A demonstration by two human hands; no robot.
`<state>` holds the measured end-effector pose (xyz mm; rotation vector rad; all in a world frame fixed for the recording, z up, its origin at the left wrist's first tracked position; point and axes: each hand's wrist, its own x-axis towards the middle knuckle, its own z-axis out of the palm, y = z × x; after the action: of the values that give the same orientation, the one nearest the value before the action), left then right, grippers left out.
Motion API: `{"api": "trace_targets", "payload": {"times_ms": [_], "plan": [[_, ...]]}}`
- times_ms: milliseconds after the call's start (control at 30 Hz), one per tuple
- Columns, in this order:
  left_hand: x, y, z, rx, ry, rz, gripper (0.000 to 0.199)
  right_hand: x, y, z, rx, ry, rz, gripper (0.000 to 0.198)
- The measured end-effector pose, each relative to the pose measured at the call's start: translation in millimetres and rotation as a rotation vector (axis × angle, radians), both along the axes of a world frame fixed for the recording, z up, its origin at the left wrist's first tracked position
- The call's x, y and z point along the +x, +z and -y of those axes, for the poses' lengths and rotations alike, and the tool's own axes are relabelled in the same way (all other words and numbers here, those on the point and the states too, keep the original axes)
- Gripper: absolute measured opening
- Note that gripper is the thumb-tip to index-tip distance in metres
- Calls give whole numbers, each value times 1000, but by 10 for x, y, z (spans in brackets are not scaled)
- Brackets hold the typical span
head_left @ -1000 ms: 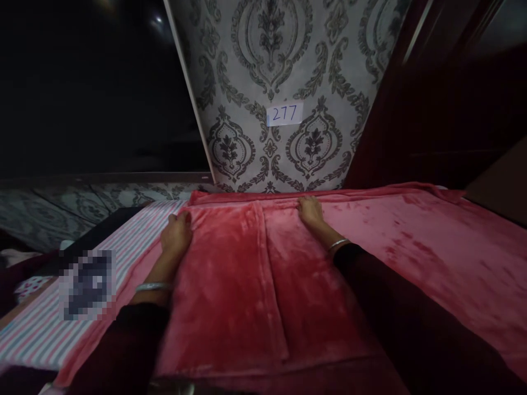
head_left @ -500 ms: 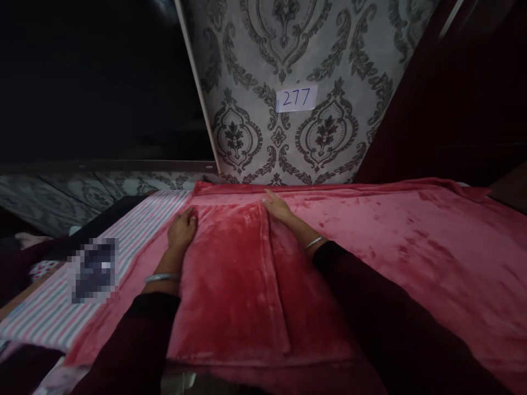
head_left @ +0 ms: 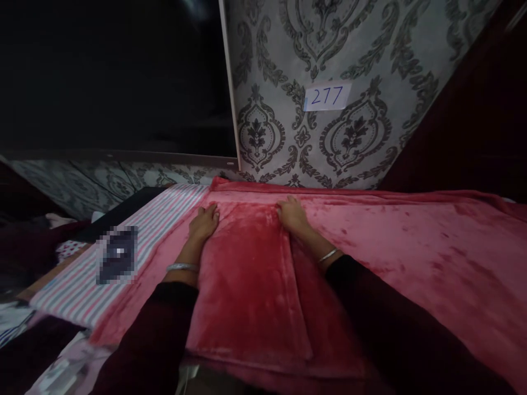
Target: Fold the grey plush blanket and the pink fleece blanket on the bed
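Observation:
A large red-pink plush blanket (head_left: 403,258) is spread across the surface. Its near middle part is folded over into a darker red panel (head_left: 247,280). At this panel's far left corner, my left hand (head_left: 203,222) is bent over the fabric, fingers closed on the edge. Opposite it, at the far right corner, my right hand (head_left: 293,216) has its fingers curled over the cloth. Where the fingertips meet the plush, the fabric partly hides them. More folded layers lie under my right forearm.
Left of the blanket lies a striped cloth (head_left: 152,219) with a dark blurred-out item (head_left: 118,255) on it. Behind stand a large black screen (head_left: 115,77) and a patterned wall (head_left: 284,66) bearing a paper numbered 277 (head_left: 328,96). Clothes are piled at the lower left.
The view has swung left, so everything sits further right. My right hand's fingers, stretched out before, are now curled at the panel's corner. My left hand stays at its corner.

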<state>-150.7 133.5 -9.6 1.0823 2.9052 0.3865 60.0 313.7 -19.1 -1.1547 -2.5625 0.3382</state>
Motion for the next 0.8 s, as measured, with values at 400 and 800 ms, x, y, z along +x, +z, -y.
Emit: {"api": "trace_targets", "payload": {"times_ms": [400, 800], "plan": [[98, 16, 19, 45, -12, 24, 59, 52, -293, 286, -14, 121, 122, 82], [424, 253, 531, -24, -411, -30, 70, 892, -40, 947, -85, 352, 73, 71]]}}
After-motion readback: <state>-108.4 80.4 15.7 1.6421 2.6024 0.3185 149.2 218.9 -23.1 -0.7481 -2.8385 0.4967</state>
